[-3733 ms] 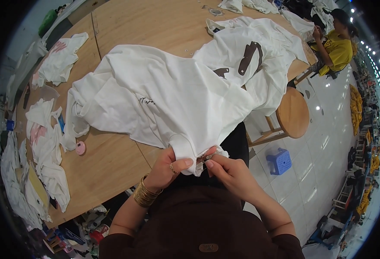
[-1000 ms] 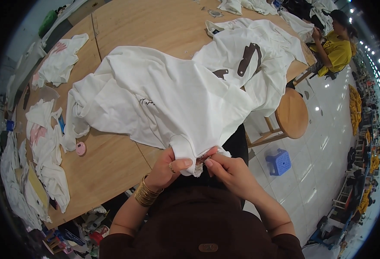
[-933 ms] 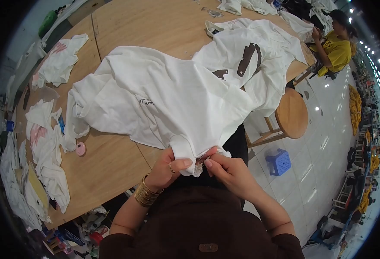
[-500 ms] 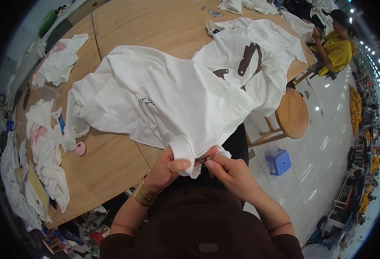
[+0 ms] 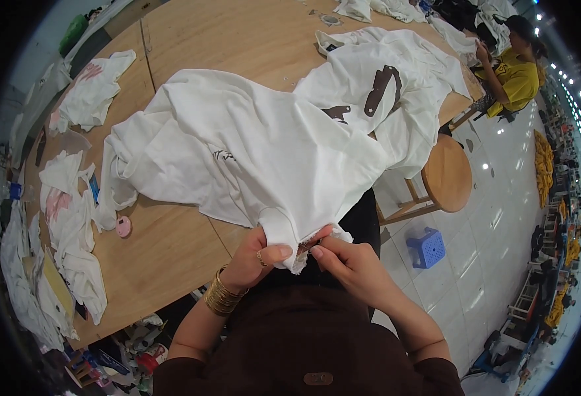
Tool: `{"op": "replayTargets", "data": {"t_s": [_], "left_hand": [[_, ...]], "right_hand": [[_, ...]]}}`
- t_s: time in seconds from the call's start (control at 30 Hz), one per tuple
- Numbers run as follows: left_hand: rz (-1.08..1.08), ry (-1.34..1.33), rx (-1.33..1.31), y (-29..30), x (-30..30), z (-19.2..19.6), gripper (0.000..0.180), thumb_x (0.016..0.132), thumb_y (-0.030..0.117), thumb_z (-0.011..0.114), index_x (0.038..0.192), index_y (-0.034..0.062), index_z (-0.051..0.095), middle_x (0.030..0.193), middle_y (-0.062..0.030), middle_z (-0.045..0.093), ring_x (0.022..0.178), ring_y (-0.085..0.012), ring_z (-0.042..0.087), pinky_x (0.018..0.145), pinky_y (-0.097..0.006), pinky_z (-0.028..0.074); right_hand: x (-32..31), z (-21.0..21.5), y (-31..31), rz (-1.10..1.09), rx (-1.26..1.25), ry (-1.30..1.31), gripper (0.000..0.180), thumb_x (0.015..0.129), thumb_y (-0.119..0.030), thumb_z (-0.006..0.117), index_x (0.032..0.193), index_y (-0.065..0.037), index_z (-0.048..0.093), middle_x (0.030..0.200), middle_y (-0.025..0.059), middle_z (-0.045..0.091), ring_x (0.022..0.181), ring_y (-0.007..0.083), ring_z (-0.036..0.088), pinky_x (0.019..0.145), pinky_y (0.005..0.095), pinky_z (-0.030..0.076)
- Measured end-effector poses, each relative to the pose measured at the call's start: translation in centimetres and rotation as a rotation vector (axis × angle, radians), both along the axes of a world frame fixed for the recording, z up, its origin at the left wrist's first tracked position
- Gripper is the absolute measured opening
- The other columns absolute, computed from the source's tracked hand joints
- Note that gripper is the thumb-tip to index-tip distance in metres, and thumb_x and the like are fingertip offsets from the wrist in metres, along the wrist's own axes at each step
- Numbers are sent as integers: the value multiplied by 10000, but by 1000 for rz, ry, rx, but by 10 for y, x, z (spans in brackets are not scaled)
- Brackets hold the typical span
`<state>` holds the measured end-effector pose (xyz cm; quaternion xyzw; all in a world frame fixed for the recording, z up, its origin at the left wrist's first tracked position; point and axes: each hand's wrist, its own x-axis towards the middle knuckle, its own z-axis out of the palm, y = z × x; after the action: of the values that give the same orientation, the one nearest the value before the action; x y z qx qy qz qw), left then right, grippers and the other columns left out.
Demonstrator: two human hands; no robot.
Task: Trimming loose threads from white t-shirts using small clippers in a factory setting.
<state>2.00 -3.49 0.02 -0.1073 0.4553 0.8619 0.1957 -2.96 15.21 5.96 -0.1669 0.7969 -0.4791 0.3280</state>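
Observation:
A large white shirt [image 5: 264,142] lies in folds across the near edge of the wooden table, with a small dark print on it. Its narrow end hangs over the edge toward me, finished with a band and a frayed raw rim. My left hand [image 5: 251,259], wearing a ring and gold bangles, grips this end, thumb on top. At the opening's right side my right hand [image 5: 348,263] is closed in a pinch, thumb against forefinger. Whatever lies between those fingertips is too small and shaded to name. A left fingertip shows through the opening.
Beyond lies another white shirt [image 5: 422,66] with dark brown prints. White pieces with reddish prints [image 5: 72,244] and a pink round object [image 5: 124,227] rest at left. Right of the table stand a wooden stool [image 5: 447,173] and a blue plastic stool [image 5: 426,248]. A person in yellow [image 5: 516,82] sits far right.
My right fingertips have shifted slightly at the opening, and the thin greyish thing seen by them earlier is harder to make out. The left hand and shirt stay almost unchanged.

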Motion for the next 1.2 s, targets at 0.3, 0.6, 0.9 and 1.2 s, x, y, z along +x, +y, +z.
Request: {"op": "replayTargets", "data": {"t_s": [0.3,0.6,0.9,1.2], "left_hand": [[2,5,26,0,-1,3,538,722,146,551,1186,-90,414,1126,-167,526,1014,-236,532,901,-357,423],[-1,6,3,-2,0,2,528,717,156,557,1165,-96,437,1099,-160,542,981,-227,543,878,-341,427],[-27,-4,29,-4,0,0,585,715,171,565,1207,-101,398,1171,-190,513,1061,-256,522,915,-348,412],[-92,94,38,-3,-4,-7,636,736,188,544,1271,-84,333,1261,-271,440,1191,-308,449,996,-374,358]], "right_hand": [[0,1,-1,-8,-5,-28,258,904,-248,515,874,0,577,582,124,476,501,194,417,509,309,382],[1,-2,-1,-13,-34,-51,268,910,-247,510,875,10,575,580,109,463,512,161,397,512,300,377],[1,-2,-2,-3,1,-38,275,914,-256,498,815,-9,567,579,88,480,513,160,419,513,295,375],[2,1,-1,-4,5,21,272,902,-259,517,810,-5,545,561,142,473,479,261,437,492,340,379]]}}
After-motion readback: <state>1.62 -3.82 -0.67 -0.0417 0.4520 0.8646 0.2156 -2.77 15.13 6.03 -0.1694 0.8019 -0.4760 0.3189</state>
